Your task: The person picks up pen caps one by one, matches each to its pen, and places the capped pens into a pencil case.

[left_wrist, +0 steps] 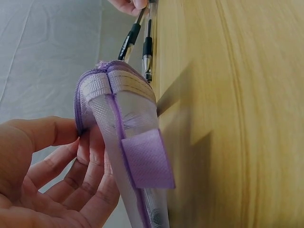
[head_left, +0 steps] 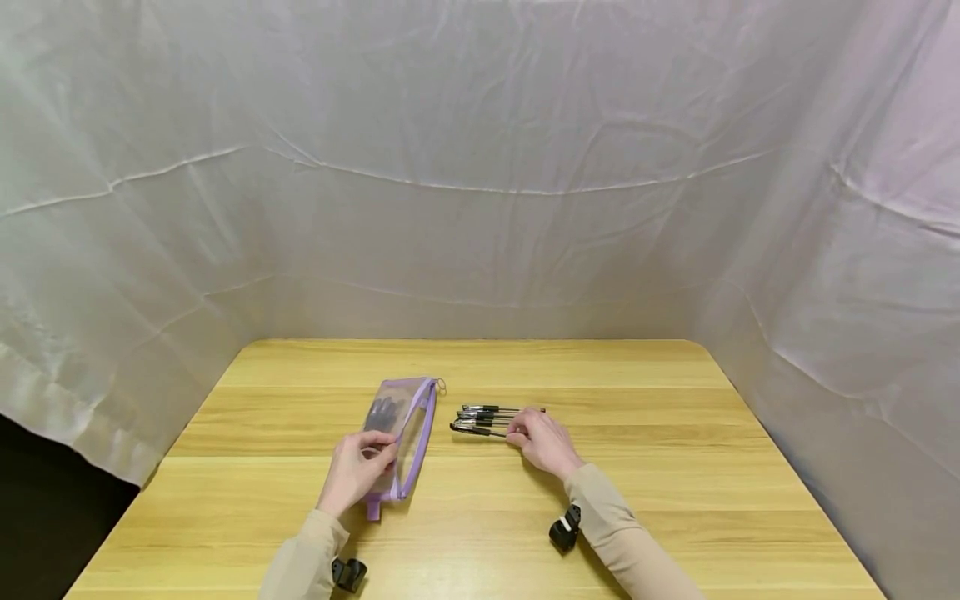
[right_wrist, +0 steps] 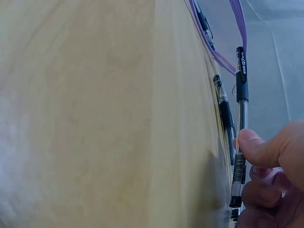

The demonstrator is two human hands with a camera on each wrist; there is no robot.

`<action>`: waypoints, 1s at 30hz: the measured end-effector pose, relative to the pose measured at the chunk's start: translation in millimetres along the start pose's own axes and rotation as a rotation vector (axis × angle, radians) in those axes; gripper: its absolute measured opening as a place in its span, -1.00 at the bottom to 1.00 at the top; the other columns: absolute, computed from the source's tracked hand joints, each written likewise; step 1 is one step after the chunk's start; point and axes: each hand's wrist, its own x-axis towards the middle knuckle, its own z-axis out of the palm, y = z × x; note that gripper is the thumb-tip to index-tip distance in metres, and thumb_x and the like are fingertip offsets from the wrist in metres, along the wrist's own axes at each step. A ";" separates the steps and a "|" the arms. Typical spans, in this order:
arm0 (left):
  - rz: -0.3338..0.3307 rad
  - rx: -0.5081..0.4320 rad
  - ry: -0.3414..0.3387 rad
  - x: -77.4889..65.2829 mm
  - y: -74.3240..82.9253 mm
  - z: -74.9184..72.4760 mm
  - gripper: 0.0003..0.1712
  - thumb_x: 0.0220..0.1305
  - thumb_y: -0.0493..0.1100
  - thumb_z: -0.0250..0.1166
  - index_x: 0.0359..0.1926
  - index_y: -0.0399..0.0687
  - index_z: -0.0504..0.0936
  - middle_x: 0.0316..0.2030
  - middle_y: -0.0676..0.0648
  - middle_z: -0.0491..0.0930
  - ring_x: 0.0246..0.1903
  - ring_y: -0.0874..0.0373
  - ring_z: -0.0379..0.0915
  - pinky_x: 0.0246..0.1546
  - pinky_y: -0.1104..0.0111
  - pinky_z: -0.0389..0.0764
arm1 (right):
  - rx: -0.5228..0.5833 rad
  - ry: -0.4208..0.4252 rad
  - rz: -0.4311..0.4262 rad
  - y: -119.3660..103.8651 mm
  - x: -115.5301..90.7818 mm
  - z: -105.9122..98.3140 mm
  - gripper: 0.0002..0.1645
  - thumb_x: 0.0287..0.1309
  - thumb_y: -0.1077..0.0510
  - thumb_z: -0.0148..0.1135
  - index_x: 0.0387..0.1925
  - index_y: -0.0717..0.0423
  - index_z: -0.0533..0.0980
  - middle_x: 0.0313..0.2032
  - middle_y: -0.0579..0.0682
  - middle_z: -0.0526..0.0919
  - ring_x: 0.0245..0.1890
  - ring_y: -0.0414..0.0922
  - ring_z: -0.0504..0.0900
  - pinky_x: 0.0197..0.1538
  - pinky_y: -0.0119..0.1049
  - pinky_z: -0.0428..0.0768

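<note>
A see-through mesh pencil pouch [head_left: 422, 450] with purple trim lies left of the table's middle, its zipper side gaping toward the right. My left hand [head_left: 354, 471] pinches the edge of that opening between thumb and fingers. Dark pens [right_wrist: 204, 23] show inside the pouch. To its right, several black-gripped clear pens [head_left: 491, 408] lie side by side on the table. My right hand [head_left: 546, 442] pinches one pen [right_wrist: 242, 88] by its barrel, raised slightly off the table, its capped end pointing toward the pouch. Part of the barrel is hidden behind the thumb.
The wooden table [head_left: 660, 500] carries the pouch and pens. A small metal ring [head_left: 441, 386] hangs at the pouch's far corner. Pale curtains [head_left: 480, 250] stand behind and on both sides of the table. A black camera [head_left: 565, 530] sits on the right wrist.
</note>
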 end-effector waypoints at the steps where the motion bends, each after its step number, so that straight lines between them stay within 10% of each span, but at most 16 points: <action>1: 0.000 0.001 0.001 0.1 0.0 0.0 -0.84 0.27 -0.34 0.33 -0.15 -0.30 0.75 -0.35 -0.15 0.71 -0.48 0.17 0.63 -0.46 0.47 0.64 | -0.004 0.000 -0.002 -0.3 0.0 0.1 -0.88 0.18 0.09 0.39 -0.32 0.06 0.67 -0.30 -0.11 0.64 -0.27 -0.16 0.56 -0.14 -0.13 0.57; 30: -0.007 0.010 -0.001 0.9 2.0 -2.2 -0.83 0.28 -0.33 0.33 -0.15 -0.30 0.75 -0.35 -0.14 0.72 -0.46 0.19 0.63 -0.44 0.50 0.62 | 0.069 0.020 -0.139 -5.9 3.1 5.2 -0.90 0.36 0.27 0.15 -0.28 0.13 0.58 -0.29 -0.03 0.64 -0.24 -0.14 0.57 -0.06 -0.13 0.62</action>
